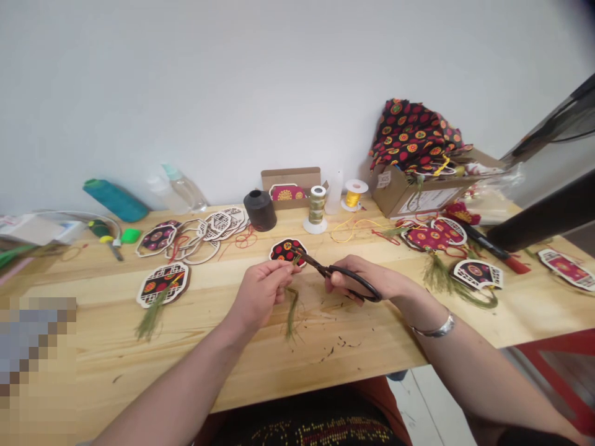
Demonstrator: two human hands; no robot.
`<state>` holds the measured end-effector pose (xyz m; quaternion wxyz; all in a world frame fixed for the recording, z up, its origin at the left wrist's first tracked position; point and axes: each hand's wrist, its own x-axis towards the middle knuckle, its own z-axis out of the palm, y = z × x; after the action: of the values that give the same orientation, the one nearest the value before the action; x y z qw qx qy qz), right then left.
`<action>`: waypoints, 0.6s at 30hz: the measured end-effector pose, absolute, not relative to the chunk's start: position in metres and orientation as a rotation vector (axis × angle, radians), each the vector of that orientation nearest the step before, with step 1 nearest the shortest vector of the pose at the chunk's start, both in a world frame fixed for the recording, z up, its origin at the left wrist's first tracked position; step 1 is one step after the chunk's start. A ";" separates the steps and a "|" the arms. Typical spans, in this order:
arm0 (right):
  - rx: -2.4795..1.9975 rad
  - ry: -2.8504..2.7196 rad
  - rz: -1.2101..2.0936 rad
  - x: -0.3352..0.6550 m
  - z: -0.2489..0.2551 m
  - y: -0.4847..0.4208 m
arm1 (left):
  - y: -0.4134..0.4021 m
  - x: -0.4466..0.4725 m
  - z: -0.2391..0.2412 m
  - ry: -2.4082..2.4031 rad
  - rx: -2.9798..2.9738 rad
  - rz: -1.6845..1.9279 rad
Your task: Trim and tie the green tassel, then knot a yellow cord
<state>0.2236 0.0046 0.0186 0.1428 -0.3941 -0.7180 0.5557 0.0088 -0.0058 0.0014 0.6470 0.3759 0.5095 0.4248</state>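
In the middle of the head view, my left hand pinches a bit of green thread between thumb and fingers. A green thread tassel shows just below those fingers; whether it joins the pinched thread is hard to see. My right hand grips black-handled scissors, thumb and fingers around the loops. The blades point up and left, their tips close to my left fingertips. Behind them lies a small dark red-patterned fabric ornament with a pale wooden rim, partly covered by the blades.
Lattice ornaments with tassels lie left and right. At the back stand a black thread cone, a gold-green spool, a yellow spool and a cardboard box with patterned cloth. Dark scraps dot the tabletop. A black post slants in from the right.
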 end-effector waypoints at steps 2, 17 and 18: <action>-1.132 -2.074 1.610 0.223 0.019 0.005 | -0.005 0.009 0.001 1.159 0.852 0.969; -1.178 -2.014 1.616 0.220 0.024 0.002 | -0.005 0.009 0.002 1.177 0.848 0.992; -1.177 -2.005 1.617 0.220 0.024 0.002 | -0.005 0.009 0.002 1.184 0.853 0.993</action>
<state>0.2204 0.0025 0.0243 0.1542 -0.4107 -0.6994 0.5642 0.0091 -0.0048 0.0018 0.6352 0.3732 0.5181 0.4345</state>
